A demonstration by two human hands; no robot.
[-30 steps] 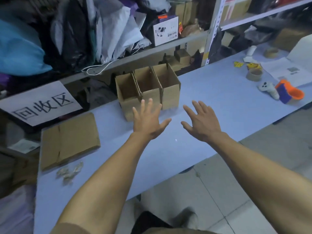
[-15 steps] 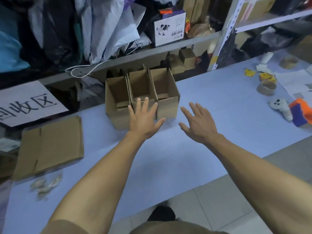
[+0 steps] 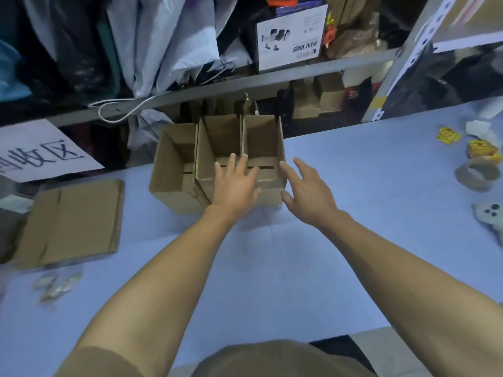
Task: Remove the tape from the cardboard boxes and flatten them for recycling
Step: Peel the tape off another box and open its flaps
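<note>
Three open-topped cardboard boxes stand side by side at the back of the blue table: the left box [image 3: 174, 170], the middle box [image 3: 217, 142] and the right box [image 3: 262, 140]. My left hand [image 3: 235, 186] is spread flat with straight fingers over the front wall of the middle and right boxes. My right hand [image 3: 307, 191] hovers with spread fingers just beside the right box's near right corner, holding nothing. A flattened cardboard box [image 3: 73, 221] lies on the table at the left.
Crumpled clear tape [image 3: 57, 285] lies in front of the flattened box. A tape roll [image 3: 477, 175], yellow packets [image 3: 449, 136] and a white device [image 3: 490, 216] sit at the right. A paper sign [image 3: 40, 153] and a cluttered shelf [image 3: 245, 83] lie behind.
Both hands have moved forward to the boxes; the left hand now covers the front of the middle and right boxes. The camera has moved closer and tilted down.
</note>
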